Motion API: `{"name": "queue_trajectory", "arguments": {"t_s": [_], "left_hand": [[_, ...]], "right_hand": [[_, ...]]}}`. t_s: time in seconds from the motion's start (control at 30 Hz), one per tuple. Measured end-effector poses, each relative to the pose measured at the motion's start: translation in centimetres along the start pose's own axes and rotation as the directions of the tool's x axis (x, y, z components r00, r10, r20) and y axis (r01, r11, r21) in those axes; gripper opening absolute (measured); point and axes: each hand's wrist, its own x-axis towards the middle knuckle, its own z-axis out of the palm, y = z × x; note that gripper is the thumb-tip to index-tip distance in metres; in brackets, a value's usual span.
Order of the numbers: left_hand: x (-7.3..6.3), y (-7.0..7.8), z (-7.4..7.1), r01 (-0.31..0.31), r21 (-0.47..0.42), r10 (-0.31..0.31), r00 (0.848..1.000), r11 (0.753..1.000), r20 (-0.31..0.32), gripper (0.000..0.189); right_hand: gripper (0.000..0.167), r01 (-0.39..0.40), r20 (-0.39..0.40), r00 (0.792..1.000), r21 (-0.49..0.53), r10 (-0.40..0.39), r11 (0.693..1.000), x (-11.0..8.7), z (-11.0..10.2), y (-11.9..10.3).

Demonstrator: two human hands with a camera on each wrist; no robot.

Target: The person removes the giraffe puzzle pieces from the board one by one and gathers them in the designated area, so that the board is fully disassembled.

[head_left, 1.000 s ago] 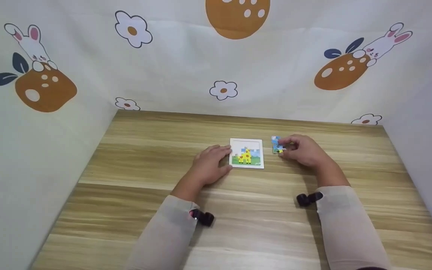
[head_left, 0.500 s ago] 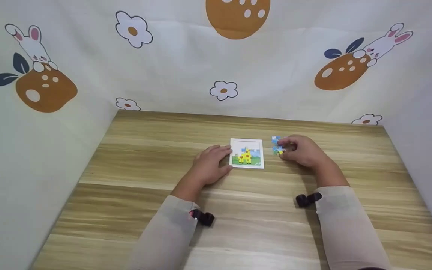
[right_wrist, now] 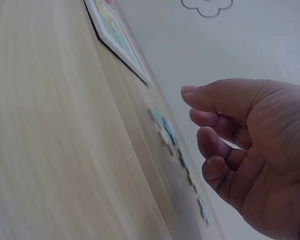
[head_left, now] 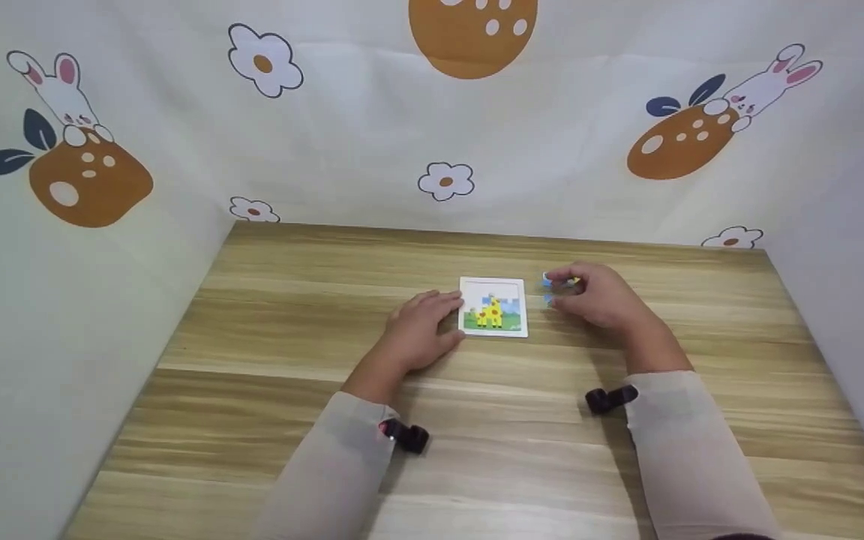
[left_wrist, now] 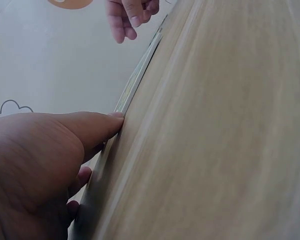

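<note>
A square jigsaw puzzle board (head_left: 492, 288) with a white frame lies on the table, its lower part filled with a yellow giraffe picture. My left hand (head_left: 418, 330) rests at the board's left side, with thumb and fingertips touching the edge. In the left wrist view the thumb (left_wrist: 92, 125) lies straight against that edge. My right hand (head_left: 604, 300) hovers over loose puzzle pieces (head_left: 547, 280) just right of the board, partly covering them. The right wrist view shows its fingers (right_wrist: 217, 145) loosely bent, nothing visible between them, apart from several flat puzzle pieces (right_wrist: 165, 131) below.
The wood-grain table (head_left: 499, 435) stretches around the board. A pale cloth (head_left: 357, 135) printed with rabbits, oranges and flowers hangs along the back and sides. A small black camera (head_left: 406, 435) sits on each sleeve cuff.
The loose pieces by my right hand have come apart into an upper and a lower part. My right hand has lifted and shifted slightly left over them. The left hand stays put.
</note>
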Motion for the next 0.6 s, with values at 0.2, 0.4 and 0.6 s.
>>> {"name": "queue_trajectory", "arguments": {"t_s": [0.2,0.4,0.6], "left_hand": [[0.0,0.0,0.1,0.012,-0.007,-0.012,1.0,1.0,0.008,0.061],[0.0,0.1,-0.1,0.014,-0.009,-0.014,1.0,1.0,0.013,0.061],[0.0,0.2,-0.2,0.001,-0.022,-0.001,1.0,1.0,0.007,0.061]], "right_hand": [[0.046,0.025,0.045,0.999,0.009,-0.025,1.0,0.6,1.9,-2.3],[0.047,0.04,0.097,0.994,0.033,-0.043,0.999,1.4,3.8,-4.8],[0.046,0.056,0.125,0.991,0.015,-0.058,0.998,1.9,5.3,-5.9]]}}
